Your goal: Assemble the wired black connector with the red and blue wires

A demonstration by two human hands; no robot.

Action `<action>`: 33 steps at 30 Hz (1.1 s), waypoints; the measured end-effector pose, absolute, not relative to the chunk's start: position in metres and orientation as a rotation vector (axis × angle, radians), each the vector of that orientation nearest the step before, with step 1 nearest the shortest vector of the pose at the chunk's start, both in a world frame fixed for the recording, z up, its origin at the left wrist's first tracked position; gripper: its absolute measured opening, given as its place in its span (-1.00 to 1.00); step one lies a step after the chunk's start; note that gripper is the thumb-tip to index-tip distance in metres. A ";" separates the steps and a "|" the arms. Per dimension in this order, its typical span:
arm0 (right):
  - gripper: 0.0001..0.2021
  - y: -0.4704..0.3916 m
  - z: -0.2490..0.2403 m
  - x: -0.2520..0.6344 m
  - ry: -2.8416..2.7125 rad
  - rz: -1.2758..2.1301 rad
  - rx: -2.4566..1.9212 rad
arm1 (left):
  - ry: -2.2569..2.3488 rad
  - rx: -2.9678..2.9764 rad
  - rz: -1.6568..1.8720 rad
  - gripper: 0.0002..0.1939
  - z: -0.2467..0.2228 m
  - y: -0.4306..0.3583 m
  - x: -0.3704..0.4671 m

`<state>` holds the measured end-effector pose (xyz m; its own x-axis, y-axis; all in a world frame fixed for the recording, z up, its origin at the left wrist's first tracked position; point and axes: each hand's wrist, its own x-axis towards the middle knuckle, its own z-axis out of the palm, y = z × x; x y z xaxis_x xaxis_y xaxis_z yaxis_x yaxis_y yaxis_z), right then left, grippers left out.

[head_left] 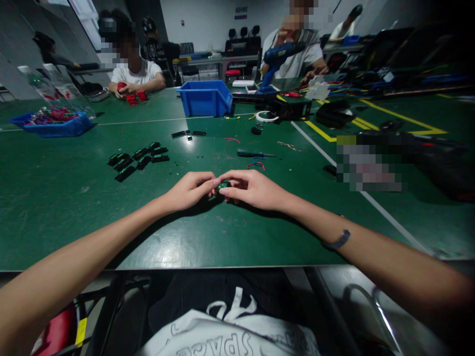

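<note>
Between my two hands, just above the green tabletop, is a small green circuit board (pixel 223 186), partly hidden by the fingers. My left hand (pixel 193 190) pinches it from the left side, fingers closed. From the right, my right hand (pixel 254 189) grips the same piece between thumb and fingers. Several similar small black-and-green boards (pixel 137 159) lie in a group to the left. Beyond my hands rest a screwdriver (pixel 254 154) with a dark handle and short red and blue wires (pixel 258 164).
A blue bin (pixel 205 99) stands farther back, beside a blue cordless drill (pixel 276 64). At far left a blue tray (pixel 55 123) holds red and green wires, near plastic bottles (pixel 63 86). Black parts (pixel 185 133) lie mid-table. Other people sit across the table.
</note>
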<state>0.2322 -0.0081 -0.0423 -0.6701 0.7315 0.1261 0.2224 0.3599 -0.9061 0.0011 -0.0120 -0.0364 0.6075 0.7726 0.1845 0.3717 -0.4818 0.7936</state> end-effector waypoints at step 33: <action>-0.62 -0.008 -0.041 0.233 -2.103 1.296 -0.811 | 0.893 2.061 0.690 -0.56 -0.035 -0.012 0.001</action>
<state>0.2330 -0.0079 -0.0410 -0.6760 0.7256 0.1284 0.2116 0.3580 -0.9094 0.0013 -0.0122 -0.0352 0.6074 0.7764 0.1679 0.3587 -0.4567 0.8141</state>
